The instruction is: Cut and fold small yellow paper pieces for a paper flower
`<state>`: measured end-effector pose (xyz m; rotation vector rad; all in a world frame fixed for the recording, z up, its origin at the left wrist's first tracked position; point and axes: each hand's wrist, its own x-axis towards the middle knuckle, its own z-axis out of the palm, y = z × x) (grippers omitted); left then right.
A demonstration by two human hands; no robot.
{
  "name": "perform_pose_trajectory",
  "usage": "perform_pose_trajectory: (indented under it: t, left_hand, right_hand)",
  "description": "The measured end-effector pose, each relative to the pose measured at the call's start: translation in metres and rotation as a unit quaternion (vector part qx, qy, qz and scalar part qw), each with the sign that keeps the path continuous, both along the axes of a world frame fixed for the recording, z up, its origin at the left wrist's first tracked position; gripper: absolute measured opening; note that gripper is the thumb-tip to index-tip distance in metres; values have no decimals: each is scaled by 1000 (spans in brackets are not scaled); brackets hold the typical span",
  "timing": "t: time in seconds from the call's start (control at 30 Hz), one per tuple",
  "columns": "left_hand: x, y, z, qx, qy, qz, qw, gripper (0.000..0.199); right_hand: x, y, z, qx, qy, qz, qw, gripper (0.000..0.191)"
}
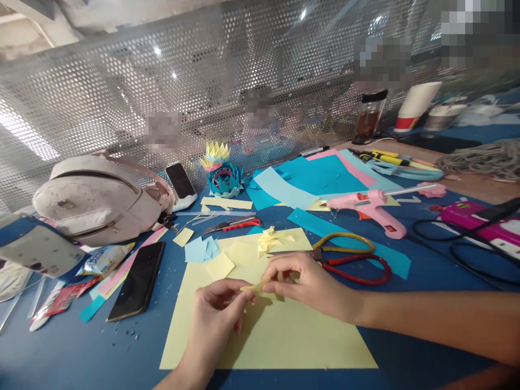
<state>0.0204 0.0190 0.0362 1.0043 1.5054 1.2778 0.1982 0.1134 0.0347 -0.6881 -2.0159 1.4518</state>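
Note:
Between my two hands is a small folded piece of yellow paper (pixel 260 285). My left hand (pixel 217 314) pinches its left end, while the fingers of my right hand (pixel 303 279) close on its right side. Both hands are above a large yellow sheet (pixel 292 341) lying on the blue table. Behind them sit a pile of folded yellow pieces (pixel 270 241), some loose yellow squares (pixel 221 265) and light blue squares (pixel 203 249). Scissors (pixel 351 257) with one yellow and one red handle lie just beyond my right hand.
A pink glue gun (pixel 371 206) lies at the right, its cord trailing. A red utility knife (pixel 239 223) is near the middle. Behind it stands a folded-paper model (pixel 222 176). At the left are a black phone (pixel 138 281) and a pale backpack (pixel 101 197).

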Motion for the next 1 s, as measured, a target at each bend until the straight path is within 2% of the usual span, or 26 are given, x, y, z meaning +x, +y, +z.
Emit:
perform_pose_trajectory:
  t: [0.47, 0.73, 1.0]
  left_hand:
    - [-2, 1, -2, -3, 11, 2, 1000, 36]
    - [-11, 3, -5, -1, 19, -30, 999, 51]
    - [-15, 1, -9, 4, 29, -30, 999, 50]
  right_hand:
    - [1, 0, -2, 24, -10, -9, 1000, 33]
    - [2, 0, -1, 35, -19, -18, 999, 35]
    - [2, -1, 0, 48, -14, -17, 999, 32]
